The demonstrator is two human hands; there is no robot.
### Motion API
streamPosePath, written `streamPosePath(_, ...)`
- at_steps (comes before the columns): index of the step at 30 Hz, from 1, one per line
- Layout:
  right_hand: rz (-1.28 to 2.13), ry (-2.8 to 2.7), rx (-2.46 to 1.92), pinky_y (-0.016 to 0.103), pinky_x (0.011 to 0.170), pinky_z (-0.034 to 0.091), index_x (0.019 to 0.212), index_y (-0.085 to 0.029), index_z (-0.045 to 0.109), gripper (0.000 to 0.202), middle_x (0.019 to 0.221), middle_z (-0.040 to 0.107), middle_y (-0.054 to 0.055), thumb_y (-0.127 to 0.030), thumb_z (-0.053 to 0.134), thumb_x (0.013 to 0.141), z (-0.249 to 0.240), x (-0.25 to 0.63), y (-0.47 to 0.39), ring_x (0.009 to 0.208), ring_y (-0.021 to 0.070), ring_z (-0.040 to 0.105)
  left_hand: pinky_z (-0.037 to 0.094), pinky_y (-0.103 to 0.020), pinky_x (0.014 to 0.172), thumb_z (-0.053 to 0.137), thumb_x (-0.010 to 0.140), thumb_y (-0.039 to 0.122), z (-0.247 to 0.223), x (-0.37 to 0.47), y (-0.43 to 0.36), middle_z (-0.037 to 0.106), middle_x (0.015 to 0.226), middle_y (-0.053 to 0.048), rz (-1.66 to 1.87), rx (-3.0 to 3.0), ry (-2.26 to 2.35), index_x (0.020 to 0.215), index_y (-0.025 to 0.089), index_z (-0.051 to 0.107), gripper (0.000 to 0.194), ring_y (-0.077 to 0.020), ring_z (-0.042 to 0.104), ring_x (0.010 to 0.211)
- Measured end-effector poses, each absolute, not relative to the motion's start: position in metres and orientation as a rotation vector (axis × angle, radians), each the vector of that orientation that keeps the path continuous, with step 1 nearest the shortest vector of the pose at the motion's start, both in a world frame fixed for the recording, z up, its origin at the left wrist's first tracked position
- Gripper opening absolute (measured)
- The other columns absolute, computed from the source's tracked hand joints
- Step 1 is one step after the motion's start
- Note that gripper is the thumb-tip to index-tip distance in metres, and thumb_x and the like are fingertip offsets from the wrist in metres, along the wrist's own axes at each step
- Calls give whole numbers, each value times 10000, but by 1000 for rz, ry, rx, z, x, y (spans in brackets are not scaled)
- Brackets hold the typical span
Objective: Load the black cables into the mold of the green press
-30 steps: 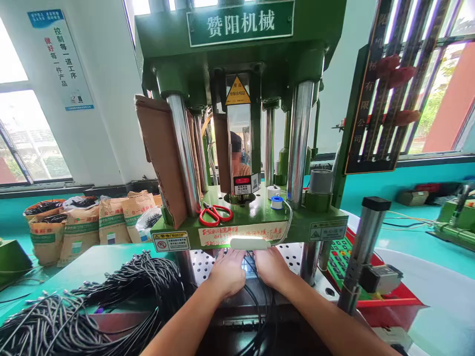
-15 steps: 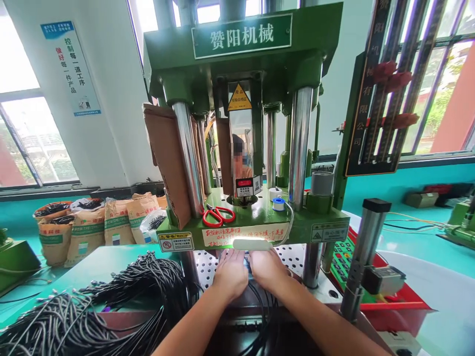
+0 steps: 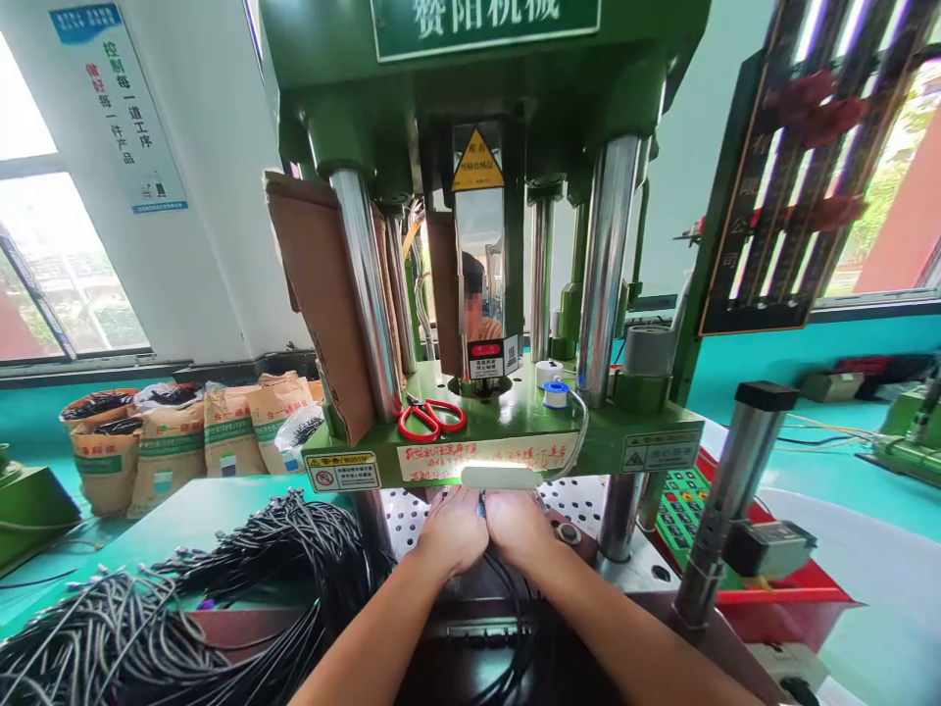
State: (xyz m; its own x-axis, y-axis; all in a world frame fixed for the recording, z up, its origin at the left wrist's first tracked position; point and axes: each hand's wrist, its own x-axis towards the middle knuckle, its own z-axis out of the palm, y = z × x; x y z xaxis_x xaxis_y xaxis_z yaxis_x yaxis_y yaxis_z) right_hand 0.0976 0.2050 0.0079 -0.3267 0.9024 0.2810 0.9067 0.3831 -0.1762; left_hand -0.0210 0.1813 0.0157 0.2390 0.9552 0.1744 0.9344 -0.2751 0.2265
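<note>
Black cables (image 3: 507,608) run up between the forearms to the green press (image 3: 507,431). Under its front edge, the left hand (image 3: 452,529) and right hand (image 3: 521,525) lie side by side, touching; their grip is hidden. On the press's platen above lie red scissors (image 3: 430,417).

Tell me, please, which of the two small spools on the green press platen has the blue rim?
The nearer spool, just right of the red scissors; the all-white spool sits behind it.
</note>
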Motion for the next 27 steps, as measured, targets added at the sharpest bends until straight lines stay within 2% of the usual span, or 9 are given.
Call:
streamPosePath(3,-31,-2282,-1555,434,919,449,993,-160,661,231,1031,691,69,-300,484,943,11,110,204,990,209,622,216,-388,1123,332,828,224,15,-18,177,500,1386,-83,425,2386,1912,1321,162,472,516,-226,392,1307)
streamPosePath(7,-39,-2251,-1480,404,1000,382,1099,-162,669,325,1149,662,128,-317,443,926,7,125,196,1122,264,553,148,-409,1150,323,840,238,11,-12,172,436,1433,-114,451,2358,1990,1378,106,397,559,-243,322,1356)
streamPosePath(11,-17,-2251,-1429,405,1072,295,1235,-134,596,399,1263,594,154,-307,438,912,-2,127,192,1206,278,484,174,-444,1136,348,835,258,10,-10,175,449,1421,-128,440,2342,2008,1355,112,429,546,-272,343,1341)
streamPosePath(15,43,-2238,-1395,478,1074,265,1238,-117,588,403,1270,581,187,-289,410,920,-7,123,197,1215,308,469,234,-444,1107,349,856,261,9,-11,182,530,1349,-110,412,2333,2004,1272,161,508,456,-265,416,1283)
streamPosePath(19,167,-2193,-1341,502,1065,257,1166,-124,627,337,1181,629,186,-253,462,903,-9,122,206,1181,309,491,244,-500,1090,369,915,308,7,-13,188,508,1360,-103,392,2334,2012,1274,181,486,398,-258,403,1287)
streamPosePath(23,378,-2009,-1306,510,1020,339,1043,-153,649,214,1106,655,95,-263,594,869,-5,123,216,1105,259,550,330,-511,1037,471,911,346,18,-15,192,571,1266,-90,394,2356,1989,1156,171,567,316,-245,481,1214)
streamPosePath(25,497,-1818,-1285,488,958,417,1033,-173,634,199,1127,634,63,-295,601,879,-1,119,223,1049,230,578,377,-488,1009,458,902,281,28,-13,186,603,1217,-119,436,2345,2016,1133,139,586,300,-255,517,1174)
streamPosePath(27,621,-1577,-1217,447,884,483,1083,-182,607,226,1154,611,63,-312,577,900,5,110,231,1000,215,597,361,-485,1034,447,854,192,34,-9,168,581,1251,-165,506,2341,2053,1193,95,555,368,-284,491,1208)
